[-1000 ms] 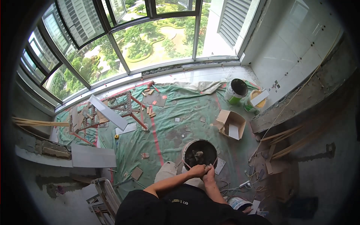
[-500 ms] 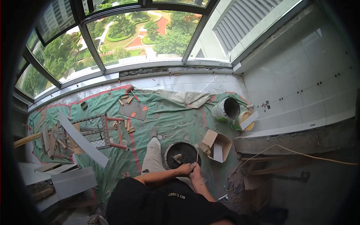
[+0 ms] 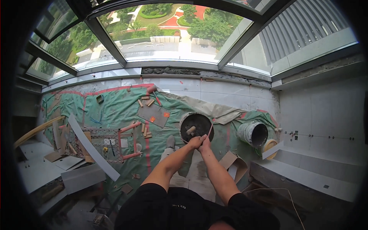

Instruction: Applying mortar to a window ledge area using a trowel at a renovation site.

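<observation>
In front of my legs is a round dark bucket [image 3: 181,134] with grey-black material inside. A tan, handle-like piece [image 3: 191,130] sticks up from the contents. My left hand [image 3: 196,142] and my right hand [image 3: 205,142] are together at the bucket's near side, both arms stretched forward. Their fingers are closed around what looks like the bucket's handle [image 3: 211,129], a thin pinkish strip running up to the right rim. The grip itself is partly hidden by my hands. Whether the bucket's base touches the floor cannot be seen.
Green sheeting [image 3: 119,101] covers the floor. Right stand a white bucket [image 3: 245,134], a yellowish tub [image 3: 270,149] and an open cardboard box [image 3: 238,168]. Left lie a pink-framed mesh rack [image 3: 130,127], a long white strip [image 3: 90,145] and tile pieces [image 3: 82,178]. Windows [image 3: 172,65] line the far side.
The bucket and both hands have moved forward, away from my body and past the cardboard box. My arms are now straighter. The view has shifted too.
</observation>
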Demonstrator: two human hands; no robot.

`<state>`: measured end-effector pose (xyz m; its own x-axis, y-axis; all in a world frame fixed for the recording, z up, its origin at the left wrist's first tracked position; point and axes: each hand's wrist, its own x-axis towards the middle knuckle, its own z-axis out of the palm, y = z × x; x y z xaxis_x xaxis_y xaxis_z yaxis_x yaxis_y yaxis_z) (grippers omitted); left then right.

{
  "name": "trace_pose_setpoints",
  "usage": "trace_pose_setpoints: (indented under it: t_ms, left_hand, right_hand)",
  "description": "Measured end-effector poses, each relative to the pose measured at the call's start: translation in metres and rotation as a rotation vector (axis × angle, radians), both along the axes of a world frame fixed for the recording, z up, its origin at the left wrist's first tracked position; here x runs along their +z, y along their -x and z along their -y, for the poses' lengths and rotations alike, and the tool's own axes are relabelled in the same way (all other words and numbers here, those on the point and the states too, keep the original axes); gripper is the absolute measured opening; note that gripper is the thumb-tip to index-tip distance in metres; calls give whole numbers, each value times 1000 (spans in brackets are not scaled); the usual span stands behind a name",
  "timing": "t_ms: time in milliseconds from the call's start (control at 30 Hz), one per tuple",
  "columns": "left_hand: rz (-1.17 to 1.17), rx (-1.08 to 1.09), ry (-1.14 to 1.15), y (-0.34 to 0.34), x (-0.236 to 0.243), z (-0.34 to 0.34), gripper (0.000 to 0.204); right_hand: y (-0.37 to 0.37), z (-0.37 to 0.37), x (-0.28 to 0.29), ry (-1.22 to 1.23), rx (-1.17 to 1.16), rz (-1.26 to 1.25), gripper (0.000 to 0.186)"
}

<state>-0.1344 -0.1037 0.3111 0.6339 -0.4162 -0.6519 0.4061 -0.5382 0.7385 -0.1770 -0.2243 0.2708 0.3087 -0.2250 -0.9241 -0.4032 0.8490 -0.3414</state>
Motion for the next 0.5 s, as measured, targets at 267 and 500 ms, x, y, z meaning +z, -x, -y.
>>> trace_pose_setpoints:
  t_ms: [267,500]
  left_hand:
    - [-92,222,-181,-129,-90,30,83]
    - [82,529,-366,-167,-104,29,61]
  right_hand:
    - [-156,20,-118,-210,155,94,41]
    - [-198,9,-151,-281,354,108,30]
